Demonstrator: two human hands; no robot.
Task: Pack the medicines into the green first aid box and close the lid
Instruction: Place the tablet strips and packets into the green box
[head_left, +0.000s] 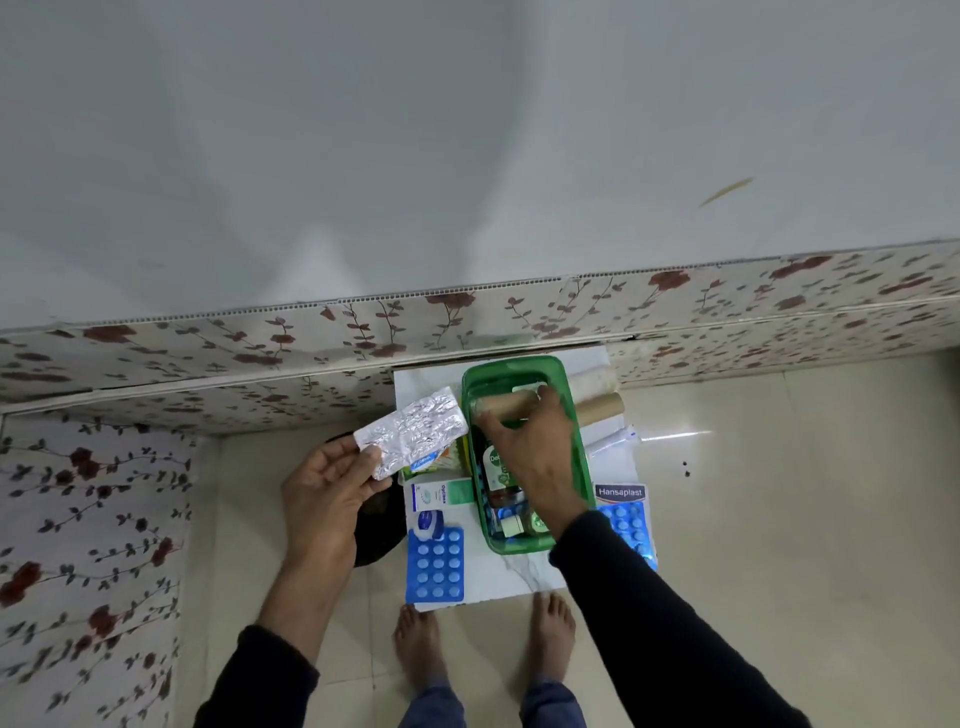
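Observation:
The green first aid box stands open on a small white table, with a Dettol bottle and small items inside. My right hand reaches into the box, its fingers closed on a tan bandage roll lying across the far end. My left hand is held left of the table and grips a silver foil tablet strip by its near corner. A blue tablet strip lies at the table's front left. Another blue strip lies right of the box under a Hansaplast pack.
A white-green medicine carton, a small blue-lidded jar and another small pack lie left of the box. A cardboard tube and white roll sit behind it. My bare feet stand before the table. A floral panel runs behind.

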